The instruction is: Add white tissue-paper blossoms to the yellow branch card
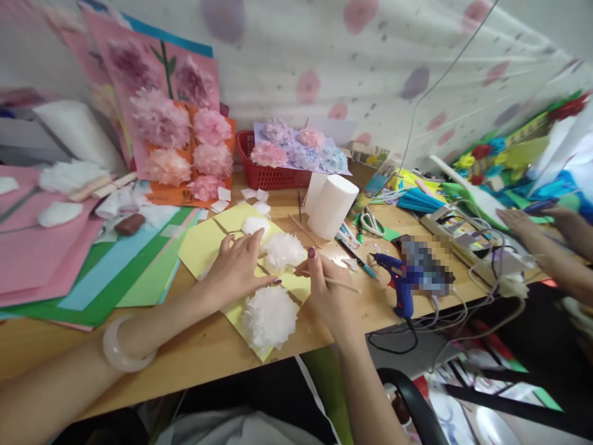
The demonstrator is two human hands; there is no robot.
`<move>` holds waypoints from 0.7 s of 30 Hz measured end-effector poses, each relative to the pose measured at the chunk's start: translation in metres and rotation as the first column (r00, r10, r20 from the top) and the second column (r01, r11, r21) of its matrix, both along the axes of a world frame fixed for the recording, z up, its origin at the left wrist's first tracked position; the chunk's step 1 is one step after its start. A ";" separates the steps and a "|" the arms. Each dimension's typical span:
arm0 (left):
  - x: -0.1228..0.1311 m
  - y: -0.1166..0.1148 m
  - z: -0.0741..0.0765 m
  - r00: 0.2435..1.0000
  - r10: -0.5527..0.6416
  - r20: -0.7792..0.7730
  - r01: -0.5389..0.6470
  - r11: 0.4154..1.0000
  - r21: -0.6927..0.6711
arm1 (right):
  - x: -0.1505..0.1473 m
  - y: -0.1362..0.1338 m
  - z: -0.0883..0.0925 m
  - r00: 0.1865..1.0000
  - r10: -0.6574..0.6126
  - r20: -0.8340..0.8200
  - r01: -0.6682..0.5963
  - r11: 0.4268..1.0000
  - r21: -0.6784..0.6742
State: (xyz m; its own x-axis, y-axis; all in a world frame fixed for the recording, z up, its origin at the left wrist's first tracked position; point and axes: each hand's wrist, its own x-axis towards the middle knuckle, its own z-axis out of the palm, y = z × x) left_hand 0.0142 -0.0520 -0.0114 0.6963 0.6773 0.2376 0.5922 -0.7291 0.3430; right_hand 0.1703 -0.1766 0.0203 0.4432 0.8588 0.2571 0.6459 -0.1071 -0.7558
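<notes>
My left hand [236,266] rests with its fingers spread over a sheet of yellow paper [204,244] on the table. Around it on the paper sit a flat white paper round [255,226] near my fingertips, a fluffy white paper flower [283,251] and a fuller white paper flower [270,317] nearer the table edge. Dark strips run across the yellow sheet. Pinched in my right hand [328,290] is a thin pale wooden stick [343,285]; its far end lies beside the middle flower, and I cannot tell whether they touch.
A blue glue gun [397,278] stands on the right, near a power strip [467,247] with tangled cords. Behind are a white paper roll [332,207] and a red basket [273,178] with paper flowers. Coloured sheets [152,266] lie left. Another person's hands [521,228] are at far right.
</notes>
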 end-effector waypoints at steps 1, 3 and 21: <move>0.000 0.000 0.000 1.000 -0.011 0.005 0.011 1.000 -0.011 | -0.003 0.008 0.004 0.999 -0.003 0.041 0.004 1.000 -0.005; -0.001 0.001 0.000 1.000 -0.022 0.015 0.022 1.000 -0.018 | -0.008 0.025 0.009 0.988 -0.008 0.151 0.010 1.000 -0.011; -0.001 -0.002 0.002 0.998 -0.019 -0.061 0.020 1.000 0.016 | -0.015 0.028 -0.019 0.971 -0.033 0.239 -0.003 0.989 0.148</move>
